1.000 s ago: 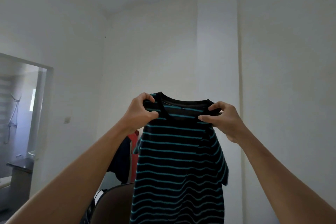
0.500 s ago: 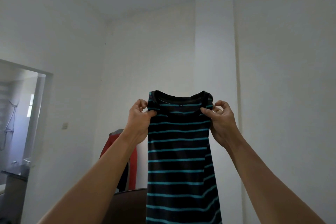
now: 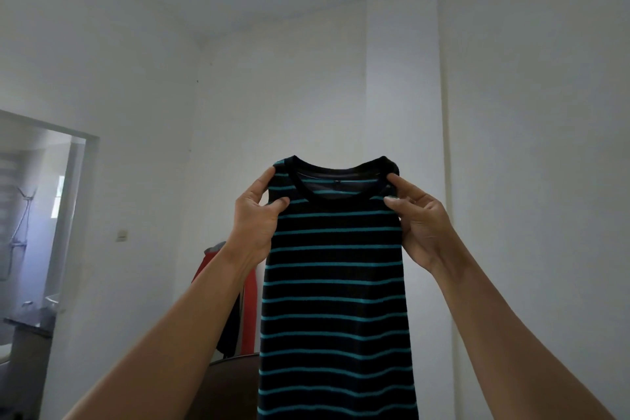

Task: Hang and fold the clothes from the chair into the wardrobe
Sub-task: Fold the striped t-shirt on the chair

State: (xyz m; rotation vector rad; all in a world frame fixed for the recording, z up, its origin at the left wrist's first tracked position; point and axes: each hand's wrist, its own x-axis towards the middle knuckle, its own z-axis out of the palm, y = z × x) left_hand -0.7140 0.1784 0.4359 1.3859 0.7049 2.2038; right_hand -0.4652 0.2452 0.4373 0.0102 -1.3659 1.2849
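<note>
Holding shirt (image 3: pixel 335 266) up in air, above chair (image 3: pixel 235 382); wardrobe out of view. Pinching both shoulders beside collar with left hand (image 3: pixel 255 218) and right hand (image 3: pixel 421 225): thumbs in front, fingers clamped on cloth behind. Probably mid-fold, sleeves tucked back. Level shoulders, pull taut, align side edges before folding down.

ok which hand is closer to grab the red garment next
Probably left: the left hand pinches the striped shirt on the side where the red garment hangs; the right hand is across the shirt.
</note>
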